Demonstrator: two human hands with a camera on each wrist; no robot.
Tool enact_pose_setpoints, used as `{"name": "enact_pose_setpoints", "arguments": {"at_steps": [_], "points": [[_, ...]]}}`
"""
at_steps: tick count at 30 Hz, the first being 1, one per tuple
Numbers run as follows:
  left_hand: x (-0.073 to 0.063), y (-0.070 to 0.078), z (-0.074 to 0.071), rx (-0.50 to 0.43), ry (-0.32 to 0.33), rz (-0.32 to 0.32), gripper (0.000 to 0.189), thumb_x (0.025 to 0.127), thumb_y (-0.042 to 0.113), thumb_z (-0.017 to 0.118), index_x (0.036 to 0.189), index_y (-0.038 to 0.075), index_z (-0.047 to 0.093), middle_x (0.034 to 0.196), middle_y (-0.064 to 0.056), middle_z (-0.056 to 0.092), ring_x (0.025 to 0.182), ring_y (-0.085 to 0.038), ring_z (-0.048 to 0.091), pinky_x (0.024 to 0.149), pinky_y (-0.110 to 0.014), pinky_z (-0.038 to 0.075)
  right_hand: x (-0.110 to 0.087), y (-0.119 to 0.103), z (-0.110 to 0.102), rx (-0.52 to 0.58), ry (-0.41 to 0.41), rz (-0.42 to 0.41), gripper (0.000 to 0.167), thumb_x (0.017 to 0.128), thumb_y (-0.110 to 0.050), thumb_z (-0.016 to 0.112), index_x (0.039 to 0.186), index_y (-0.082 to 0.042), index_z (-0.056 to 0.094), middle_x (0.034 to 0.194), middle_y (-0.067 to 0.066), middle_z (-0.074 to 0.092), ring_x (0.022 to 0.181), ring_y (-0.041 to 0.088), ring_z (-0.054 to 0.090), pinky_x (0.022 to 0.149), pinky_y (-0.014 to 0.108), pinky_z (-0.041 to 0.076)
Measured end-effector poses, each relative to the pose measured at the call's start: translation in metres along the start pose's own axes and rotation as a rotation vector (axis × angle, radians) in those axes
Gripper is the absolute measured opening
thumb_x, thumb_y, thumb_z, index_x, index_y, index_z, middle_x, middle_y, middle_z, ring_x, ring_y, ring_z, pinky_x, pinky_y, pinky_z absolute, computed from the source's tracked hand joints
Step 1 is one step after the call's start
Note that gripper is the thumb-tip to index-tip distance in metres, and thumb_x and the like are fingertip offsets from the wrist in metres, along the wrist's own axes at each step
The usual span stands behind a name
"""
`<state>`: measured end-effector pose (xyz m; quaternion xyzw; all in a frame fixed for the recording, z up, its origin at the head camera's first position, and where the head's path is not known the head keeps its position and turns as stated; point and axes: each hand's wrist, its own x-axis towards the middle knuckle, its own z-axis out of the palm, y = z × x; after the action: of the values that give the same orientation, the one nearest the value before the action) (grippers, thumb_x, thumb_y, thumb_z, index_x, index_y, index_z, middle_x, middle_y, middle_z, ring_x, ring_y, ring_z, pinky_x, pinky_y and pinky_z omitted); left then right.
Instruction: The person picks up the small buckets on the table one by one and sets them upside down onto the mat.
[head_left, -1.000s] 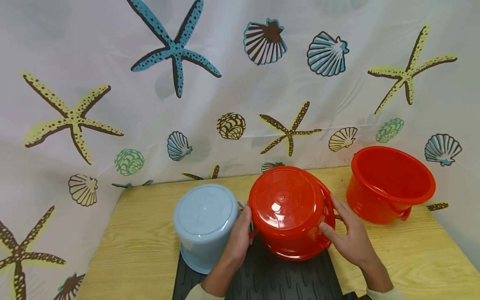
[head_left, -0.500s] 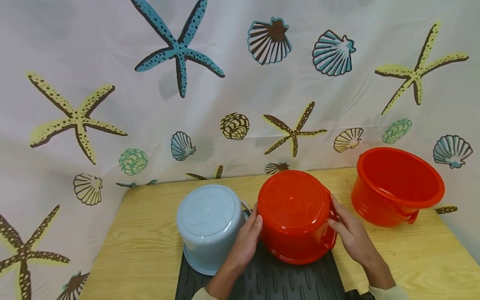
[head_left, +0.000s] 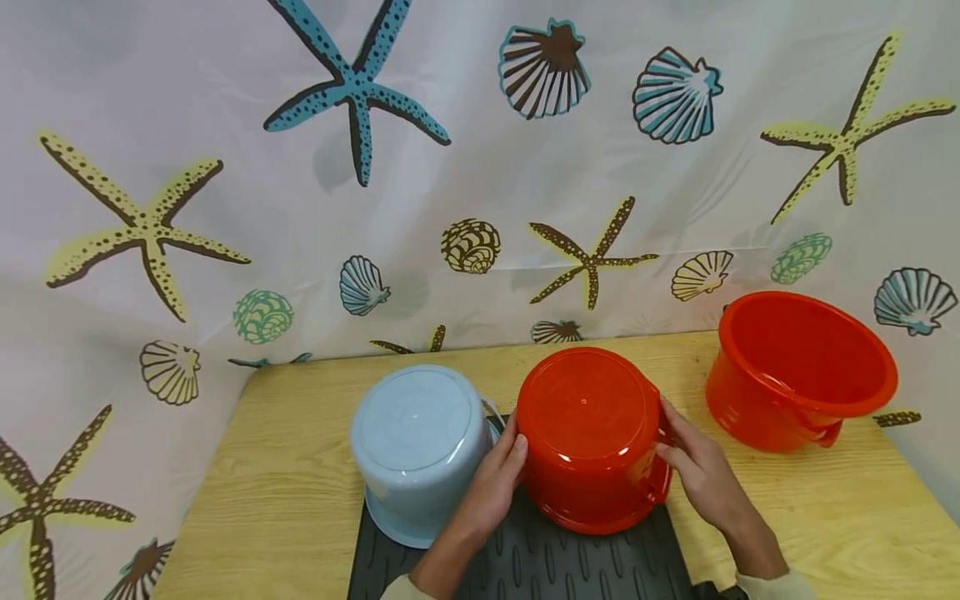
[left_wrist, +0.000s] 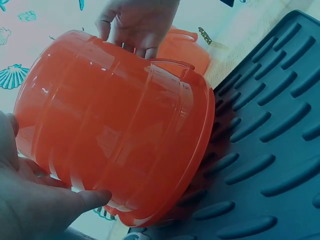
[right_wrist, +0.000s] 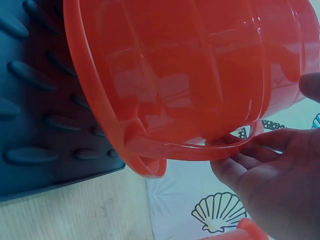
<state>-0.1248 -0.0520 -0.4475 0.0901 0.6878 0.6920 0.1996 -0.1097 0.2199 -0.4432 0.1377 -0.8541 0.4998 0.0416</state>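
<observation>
An upside-down red bucket [head_left: 588,417], its base facing up, stands rim-down at the black ribbed mat [head_left: 555,562] in the head view. My left hand [head_left: 487,479] holds its left side, the thumb lying along the wall. On the opposite side my right hand [head_left: 701,471] grips it, fingers behind the curved handle [right_wrist: 195,151] in the right wrist view. The left wrist view has the bucket wall [left_wrist: 105,115] between both hands. Close beside my left hand, a light blue bucket [head_left: 420,433] stands inverted on the mat's left part.
A second red bucket [head_left: 795,358] stands upright, mouth up, on the wooden table [head_left: 270,475] to the right. Behind the table hangs a white curtain [head_left: 420,208] printed with starfish and shells. A small dark object [head_left: 716,590] lies by my right sleeve.
Both hands have brought the tilted red bucket down and levelled it, rim toward the mat. My left thumb now lies against its side. Over the last half second little moved.
</observation>
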Motion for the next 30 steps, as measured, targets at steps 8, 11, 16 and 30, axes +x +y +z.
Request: {"name": "enact_pose_setpoints", "arguments": {"at_steps": [8,11,16,30], "points": [[0.003,-0.005,0.0,0.016,0.005,0.019,0.068,0.101,0.044,0.034,0.154,0.012,0.004,0.161,-0.006,0.005,0.147,-0.028,0.011,0.114,-0.051,0.023,-0.001,0.002,0.001,0.013,-0.011,0.05,0.057,0.094,-0.002,0.043,0.147,0.006,0.022,0.149,0.026,0.032,0.133,0.043,0.039,0.1,0.033,0.041],[0.004,-0.007,-0.001,0.026,0.003,0.027,0.067,0.102,0.043,0.034,0.154,0.012,0.004,0.161,-0.005,0.004,0.147,-0.027,0.01,0.115,-0.05,0.023,0.0,0.003,0.002,0.023,-0.029,0.095,0.058,0.094,-0.002,0.042,0.147,0.007,0.021,0.15,0.027,0.03,0.134,0.045,0.037,0.1,0.047,0.038],[0.005,-0.008,-0.001,0.049,-0.004,0.032,0.066,0.102,0.043,0.033,0.154,0.014,0.004,0.161,-0.004,0.004,0.148,-0.025,0.008,0.116,-0.05,0.02,-0.001,0.005,0.002,0.027,-0.033,0.143,0.059,0.093,-0.004,0.042,0.147,0.007,0.021,0.15,0.027,0.031,0.134,0.044,0.037,0.101,0.05,0.038],[0.01,-0.012,0.005,0.113,0.029,0.018,0.067,0.1,0.045,0.036,0.154,0.017,0.008,0.161,0.0,0.01,0.148,-0.023,0.009,0.118,-0.051,0.014,-0.002,0.015,0.002,0.014,-0.043,0.169,0.057,0.094,-0.004,0.038,0.148,0.004,0.022,0.147,0.026,0.036,0.132,0.044,0.04,0.101,0.056,0.041]]}}
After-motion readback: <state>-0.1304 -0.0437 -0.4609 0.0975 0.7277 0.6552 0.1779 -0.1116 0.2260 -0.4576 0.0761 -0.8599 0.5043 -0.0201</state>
